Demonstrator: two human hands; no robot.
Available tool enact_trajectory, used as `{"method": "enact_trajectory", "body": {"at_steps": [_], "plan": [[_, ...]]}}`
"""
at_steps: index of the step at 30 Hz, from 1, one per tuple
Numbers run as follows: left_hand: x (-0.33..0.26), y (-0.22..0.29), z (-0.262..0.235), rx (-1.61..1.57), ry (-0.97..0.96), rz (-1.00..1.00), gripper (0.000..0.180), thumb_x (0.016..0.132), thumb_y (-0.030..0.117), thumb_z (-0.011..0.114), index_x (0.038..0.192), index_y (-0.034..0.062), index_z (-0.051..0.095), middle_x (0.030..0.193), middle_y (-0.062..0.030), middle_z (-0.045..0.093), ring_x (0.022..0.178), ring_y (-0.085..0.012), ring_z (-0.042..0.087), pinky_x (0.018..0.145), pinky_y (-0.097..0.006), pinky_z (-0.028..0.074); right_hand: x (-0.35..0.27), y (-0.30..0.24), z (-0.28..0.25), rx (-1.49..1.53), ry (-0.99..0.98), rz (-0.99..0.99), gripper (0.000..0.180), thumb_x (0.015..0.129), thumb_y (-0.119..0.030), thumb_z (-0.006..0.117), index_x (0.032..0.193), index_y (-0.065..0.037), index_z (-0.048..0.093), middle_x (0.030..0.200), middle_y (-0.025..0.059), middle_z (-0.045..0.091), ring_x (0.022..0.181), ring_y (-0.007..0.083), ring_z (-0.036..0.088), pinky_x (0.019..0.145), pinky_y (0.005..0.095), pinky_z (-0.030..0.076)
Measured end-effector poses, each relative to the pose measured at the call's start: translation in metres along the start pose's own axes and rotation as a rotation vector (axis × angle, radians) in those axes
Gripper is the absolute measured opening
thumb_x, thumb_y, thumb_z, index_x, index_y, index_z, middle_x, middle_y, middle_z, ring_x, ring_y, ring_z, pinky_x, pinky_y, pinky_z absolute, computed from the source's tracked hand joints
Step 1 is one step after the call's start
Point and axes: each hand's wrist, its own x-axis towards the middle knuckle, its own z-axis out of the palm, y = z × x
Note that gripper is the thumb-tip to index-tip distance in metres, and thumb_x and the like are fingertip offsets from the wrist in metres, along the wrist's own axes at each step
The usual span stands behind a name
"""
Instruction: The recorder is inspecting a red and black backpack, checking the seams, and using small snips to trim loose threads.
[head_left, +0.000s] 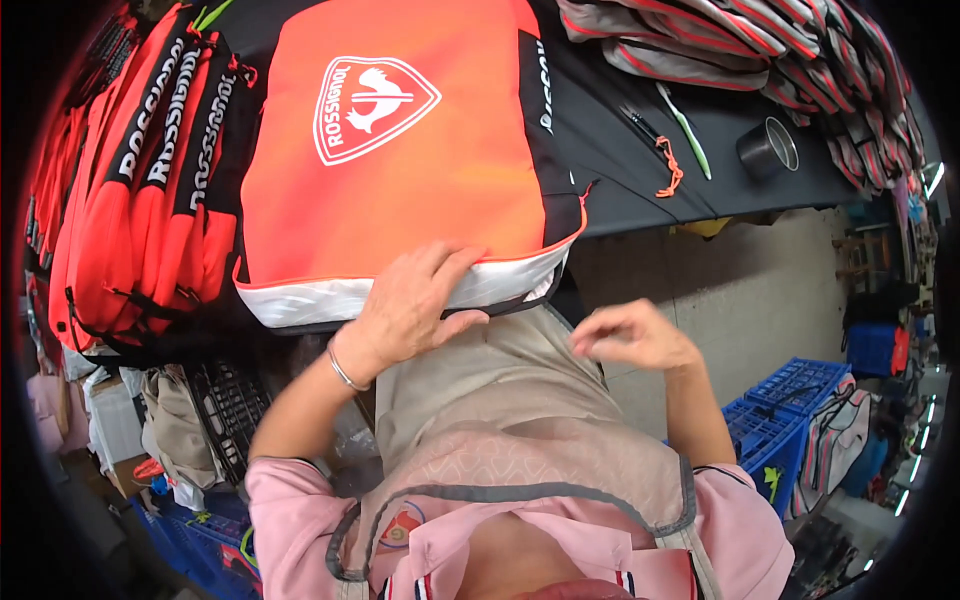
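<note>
A large orange-red bag (400, 205) with a white shield emblem and black side panels lies flat in front of me on the black-covered table. Along its near side runs a white strip (320, 302) with dark edging. My left hand (415, 300), a bracelet at its wrist, rests on that near edge, fingers stretched out and thumb apart. To the right of the bag, off it, my right hand (640, 335) hangs in the air. Its fingers are curled in and slightly blurred, and whatever they may hold is hidden.
Several red-and-black bags (140, 200) stand stacked at left. Grey bags with red trim (720, 50) are piled far right. On the table (620, 190) lie a black-handled tool (645, 128) with orange cord, a green-and-white brush (688, 130) and a dark metal cup (768, 150). Blue crates (770, 410) stand lower right.
</note>
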Motion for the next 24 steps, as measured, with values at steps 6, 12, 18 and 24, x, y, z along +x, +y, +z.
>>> {"method": "enact_trajectory", "body": {"at_steps": [6, 12, 18, 24], "plan": [[-0.030, 0.000, 0.033, -0.071, 0.008, -0.244, 0.048, 0.069, 0.032, 0.086, 0.100, 0.0044, 0.061, 0.088, -0.0136, 0.065, 0.082, -0.0345, 0.065, 0.069, -0.042, 0.051, 0.033, -0.044, -0.024, -0.412, 0.342, -0.301, 0.017, 0.082, 0.003, 0.071, 0.099, 0.002, 0.071, 0.100, 0.0074, 0.066, 0.089, 0.0138, 0.063, 0.079, 0.0256, 0.051], [0.003, 0.009, 0.003, -0.084, -0.276, -0.309, 0.044, 0.072, 0.031, 0.082, 0.098, 0.0023, 0.062, 0.090, -0.0171, 0.066, 0.087, -0.0388, 0.064, 0.073, -0.047, 0.050, 0.082, -0.044, -0.002, -1.218, 0.112, -0.432, 0.032, 0.074, -0.013, 0.079, 0.100, -0.004, 0.063, 0.100, 0.0080, 0.062, 0.102, 0.0282, 0.056, 0.087, 0.0408, 0.046], [0.025, 0.030, 0.031, -0.023, -0.252, -0.153, 0.045, 0.076, 0.036, 0.079, 0.102, 0.0029, 0.064, 0.090, -0.0167, 0.068, 0.086, -0.0381, 0.066, 0.075, -0.046, 0.053, 0.086, -0.034, 0.000, -1.358, 0.015, -0.419, 0.032, 0.074, -0.020, 0.080, 0.098, -0.006, 0.063, 0.094, 0.0063, 0.061, 0.102, 0.0262, 0.058, 0.085, 0.0400, 0.046], [0.029, 0.042, 0.004, 0.056, -0.439, -0.181, 0.039, 0.074, 0.033, 0.081, 0.091, 0.0020, 0.065, 0.082, -0.0181, 0.068, 0.078, -0.0390, 0.066, 0.068, -0.047, 0.052, 0.064, -0.061, 0.003, -1.250, -0.059, -0.453, 0.029, 0.078, -0.021, 0.078, 0.096, -0.005, 0.061, 0.092, 0.0081, 0.060, 0.096, 0.0274, 0.059, 0.084, 0.0391, 0.046]]}}
